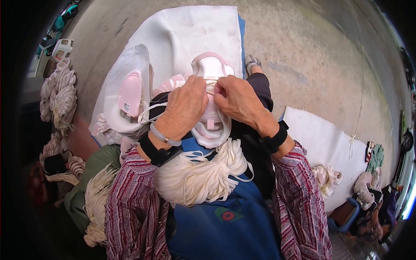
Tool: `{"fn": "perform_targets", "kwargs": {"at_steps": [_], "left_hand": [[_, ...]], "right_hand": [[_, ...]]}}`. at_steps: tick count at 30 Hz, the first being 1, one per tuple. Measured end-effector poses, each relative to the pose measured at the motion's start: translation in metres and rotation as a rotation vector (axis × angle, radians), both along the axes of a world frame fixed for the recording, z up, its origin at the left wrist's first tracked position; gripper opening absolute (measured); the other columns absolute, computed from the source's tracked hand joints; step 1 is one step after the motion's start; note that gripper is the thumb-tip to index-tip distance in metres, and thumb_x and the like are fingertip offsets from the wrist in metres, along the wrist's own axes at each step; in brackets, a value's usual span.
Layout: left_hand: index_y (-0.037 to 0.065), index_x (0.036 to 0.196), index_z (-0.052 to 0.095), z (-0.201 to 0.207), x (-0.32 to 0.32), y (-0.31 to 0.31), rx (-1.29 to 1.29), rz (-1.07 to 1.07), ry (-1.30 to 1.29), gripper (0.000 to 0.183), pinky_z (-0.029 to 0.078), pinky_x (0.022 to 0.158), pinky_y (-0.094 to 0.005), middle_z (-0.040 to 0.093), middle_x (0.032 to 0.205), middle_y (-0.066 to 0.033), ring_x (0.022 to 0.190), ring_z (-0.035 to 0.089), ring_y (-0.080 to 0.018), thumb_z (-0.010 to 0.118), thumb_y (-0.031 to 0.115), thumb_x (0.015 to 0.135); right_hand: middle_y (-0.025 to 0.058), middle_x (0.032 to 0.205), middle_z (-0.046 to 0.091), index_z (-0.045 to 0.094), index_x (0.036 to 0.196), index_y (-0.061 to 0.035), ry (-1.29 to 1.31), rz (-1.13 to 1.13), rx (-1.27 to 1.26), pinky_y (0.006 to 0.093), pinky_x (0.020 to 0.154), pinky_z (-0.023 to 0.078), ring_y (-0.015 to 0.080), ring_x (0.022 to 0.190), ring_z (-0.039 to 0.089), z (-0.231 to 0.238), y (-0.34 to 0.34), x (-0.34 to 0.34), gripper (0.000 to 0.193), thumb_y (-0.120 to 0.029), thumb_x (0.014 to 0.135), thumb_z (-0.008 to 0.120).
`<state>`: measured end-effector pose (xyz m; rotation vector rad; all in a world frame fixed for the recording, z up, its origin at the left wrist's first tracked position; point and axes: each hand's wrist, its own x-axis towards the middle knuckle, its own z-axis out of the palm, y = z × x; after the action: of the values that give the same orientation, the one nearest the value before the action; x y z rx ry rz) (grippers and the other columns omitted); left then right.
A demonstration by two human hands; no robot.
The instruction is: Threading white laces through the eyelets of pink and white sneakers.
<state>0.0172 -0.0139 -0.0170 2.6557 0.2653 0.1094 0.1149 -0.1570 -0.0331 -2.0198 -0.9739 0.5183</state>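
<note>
A pink-and-white shoe upper (pixel 212 66) lies across my lap, with its rounded opening (pixel 211 138) towards me. Over its middle, both hands work close together with bent, pinching fingers. My left hand (pixel 184 104) is closed on a cream shoelace (pixel 151 106), and a loose length of it trails left. From the right side, my right hand (pixel 243 100) pinches the lace at the eyelets; its fingertips are partly hidden. Just below the shoe upper, a thick bundle of cream laces (pixel 197 178) rests on my blue apron (pixel 225 232).
More pink shoe pieces (pixel 130 93) lie left on a white sheet (pixel 190 32). Bundled uppers (pixel 59 95) are stacked at far left, near frayed laces (pixel 99 203). At right, another white sheet (pixel 323 147) carries a bundle (pixel 327 180); a person (pixel 372 223) is beyond.
</note>
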Motion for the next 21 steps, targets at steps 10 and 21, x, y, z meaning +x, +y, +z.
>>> {"fn": "perform_targets", "kwargs": {"at_steps": [10,21], "left_hand": [[-0.004,0.09,0.059,0.0,0.015,0.045,-0.313,-0.061,0.411,0.023,0.045,0.07,-0.0342,0.06,0.079,-0.0146,0.075,0.056,-0.0222,0.051,0.018,0.089],[-0.007,0.092,0.062,0.015,0.02,0.039,-0.457,0.157,0.545,0.029,0.047,0.079,-0.045,0.063,0.093,-0.0292,0.09,0.061,-0.0417,0.05,0.018,0.088]], "right_hand": [[0.0179,0.086,0.057,0.056,0.089,0.0003,-0.332,0.094,-0.062,0.0424,0.065,0.052,0.0369,0.072,0.063,-0.012,-0.024,-0.001,0.01,-0.009,0.086,0.06],[0.0164,0.089,0.064,0.064,0.098,-0.0007,-0.096,0.078,0.152,0.0349,0.071,0.052,0.0304,0.078,0.065,-0.011,-0.016,0.008,0.014,-0.006,0.086,0.062]]}}
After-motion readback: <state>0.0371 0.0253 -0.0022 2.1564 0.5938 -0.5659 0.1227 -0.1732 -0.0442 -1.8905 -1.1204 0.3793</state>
